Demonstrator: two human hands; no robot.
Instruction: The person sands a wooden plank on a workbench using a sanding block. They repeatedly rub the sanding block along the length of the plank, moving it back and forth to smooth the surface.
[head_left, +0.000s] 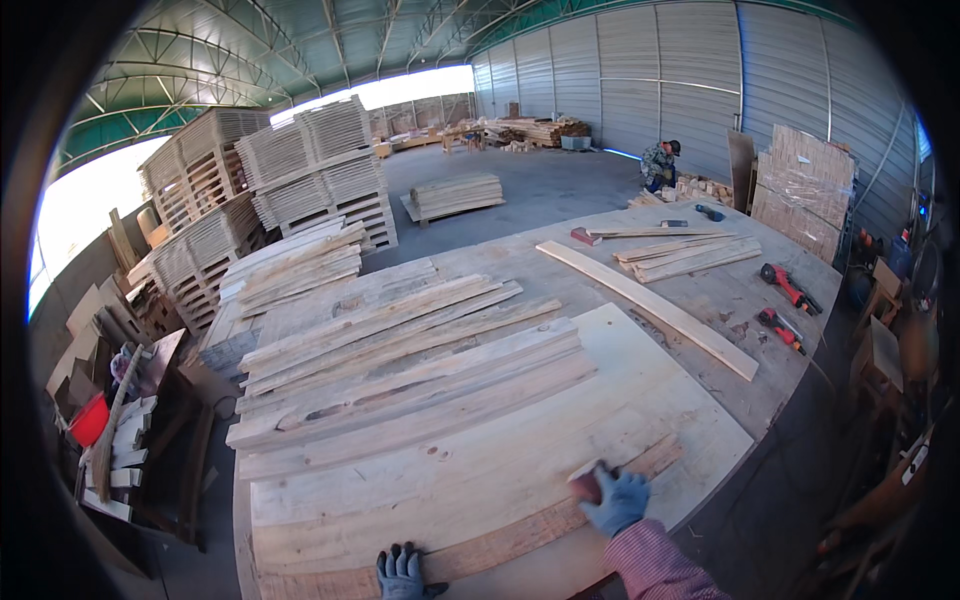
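Note:
A long, narrow wooden plank (525, 529) lies along the near edge of a plywood sheet (645, 390). My left hand (401, 574), in a grey-blue glove with dark fingertips, rests on the plank's near left part with its fingers spread. Toward the other end, my right hand (621, 501) in a similar glove grips a reddish-brown block (586, 486), which looks like a sanding block, against the plank. My palm and fingers partly cover the block. Just beyond the plank, wide pale boards (420, 450) lie side by side on the sheet.
Stacked boards (375, 330) fill the worktable's left. A loose plank (652, 307) lies diagonally, with two red power tools (784, 289) at the right edge. A red box (586, 236) sits farther back. Pallet stacks (315, 165) stand left; a person (660, 165) crouches beyond the table.

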